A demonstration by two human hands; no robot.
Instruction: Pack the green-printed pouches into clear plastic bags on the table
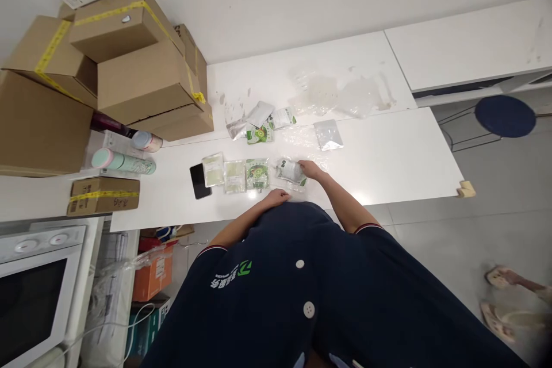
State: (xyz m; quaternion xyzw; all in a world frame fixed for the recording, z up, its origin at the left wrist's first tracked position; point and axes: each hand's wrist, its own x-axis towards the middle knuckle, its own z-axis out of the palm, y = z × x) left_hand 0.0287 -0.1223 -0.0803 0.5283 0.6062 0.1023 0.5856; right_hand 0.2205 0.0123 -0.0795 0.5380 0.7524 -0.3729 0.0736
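Observation:
On the white table, my right hand [309, 169] grips the right end of a white-and-grey packet [288, 171] with dark print, which is in a clear plastic sleeve. My left hand [276, 198] rests at the table's near edge, just below the sleeve, fingers loosely extended and with nothing visible in it. Left of the packet lies a green packet with an avocado picture [257, 174]. Beyond it, two pale green packets in clear sleeves, one nearer [235, 176] and one farther left [213, 169], lie in a row.
A black phone [199, 181] lies at the row's left end. Behind are a pile of packets [260, 132], a silver pouch [328, 135] and clear plastic bags [321, 95]. Cardboard boxes [140, 77] and a mint bottle [125, 162] stand left. A blue stool [505, 116] is at right.

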